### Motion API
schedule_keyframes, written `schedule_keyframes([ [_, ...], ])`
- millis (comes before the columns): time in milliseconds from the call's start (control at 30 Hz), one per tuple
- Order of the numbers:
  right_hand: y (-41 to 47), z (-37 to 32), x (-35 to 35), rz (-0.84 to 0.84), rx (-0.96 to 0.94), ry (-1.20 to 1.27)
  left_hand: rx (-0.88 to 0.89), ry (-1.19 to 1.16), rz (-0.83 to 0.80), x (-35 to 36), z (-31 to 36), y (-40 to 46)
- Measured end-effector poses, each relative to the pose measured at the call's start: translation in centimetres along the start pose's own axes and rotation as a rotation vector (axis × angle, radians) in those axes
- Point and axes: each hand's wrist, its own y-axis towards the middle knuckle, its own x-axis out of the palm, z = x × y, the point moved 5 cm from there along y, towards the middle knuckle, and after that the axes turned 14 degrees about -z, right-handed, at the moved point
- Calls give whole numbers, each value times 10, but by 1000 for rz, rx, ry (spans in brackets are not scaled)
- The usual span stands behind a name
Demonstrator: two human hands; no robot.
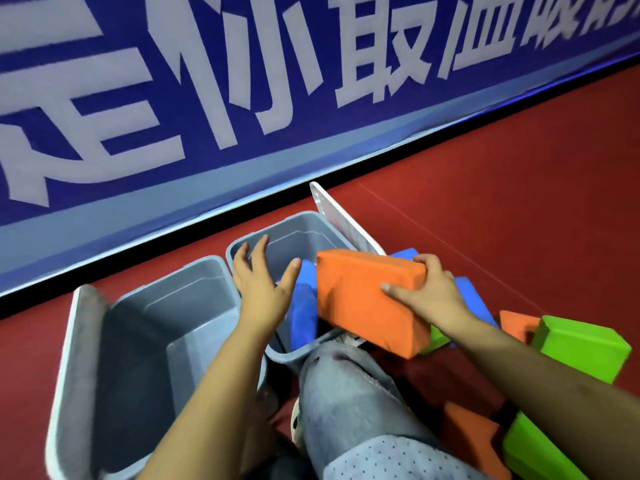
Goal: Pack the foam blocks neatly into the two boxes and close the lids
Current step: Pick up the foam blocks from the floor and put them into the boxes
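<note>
Two hands work: right hand (431, 289) grips an orange block (363, 299); left hand (263, 282) hovers spread-fingered over the right-side box (242, 247).

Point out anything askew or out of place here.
The blue block in the right box stands tilted rather than flat. The left box holds no blocks, and green blocks and orange ones lie scattered on the floor.
</note>
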Motion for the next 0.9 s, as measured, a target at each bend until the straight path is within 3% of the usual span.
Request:
schedule_keyframes([
  [200, 44, -53, 41, 11, -25, 240, 68, 48, -86, -6, 5, -25],
  [400, 36, -44, 74, -260, -149, 126, 76, 17, -168, 8, 23, -36],
  [533, 15, 27, 47, -265, -90, 69, 135, 24, -327, 50, 54, -37],
  [733, -7, 186, -28, -160, 223, 78, 223, 73, -512, 154, 112, -33],
  [900, -29, 280, -81, -54, 477, 126, 213, 44, -725, 260, 148, -32],
])
